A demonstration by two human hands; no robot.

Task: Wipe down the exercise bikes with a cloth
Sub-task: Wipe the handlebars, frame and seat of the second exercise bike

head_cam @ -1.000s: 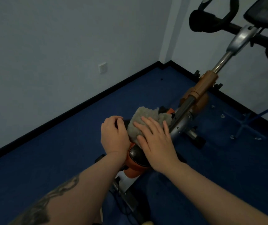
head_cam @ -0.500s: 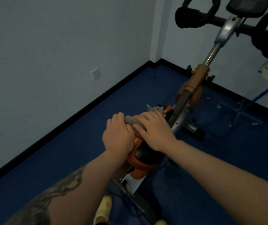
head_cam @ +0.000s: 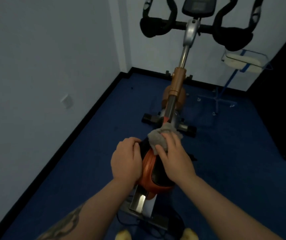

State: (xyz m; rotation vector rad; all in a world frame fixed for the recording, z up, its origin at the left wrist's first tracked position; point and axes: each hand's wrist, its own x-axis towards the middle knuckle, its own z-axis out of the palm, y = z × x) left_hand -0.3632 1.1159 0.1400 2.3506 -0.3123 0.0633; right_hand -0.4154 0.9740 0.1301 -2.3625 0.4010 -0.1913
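An exercise bike stands in front of me with an orange and black saddle [head_cam: 150, 172] low in the middle of the view. My left hand [head_cam: 127, 161] grips the saddle's left side, fingers curled over its edge. My right hand [head_cam: 174, 157] holds a grey cloth [head_cam: 161, 137] against the front tip of the saddle, thumb and fingers around the cloth. The bike's post [head_cam: 177, 84] rises to black handlebars [head_cam: 157, 26] and a console [head_cam: 198, 6] at the top.
Grey walls meet in a corner behind the bike, with a wall socket [head_cam: 67, 101] on the left. A blue and white stand [head_cam: 239, 61] is at the right by a dark panel [head_cam: 280, 101]. Blue carpet covers the floor. My shoes [head_cam: 190, 235] show at the bottom edge.
The camera view has swung to face along the bike. My right hand and the cloth have slid forward to the saddle's nose; my left hand stays on the saddle's left side.
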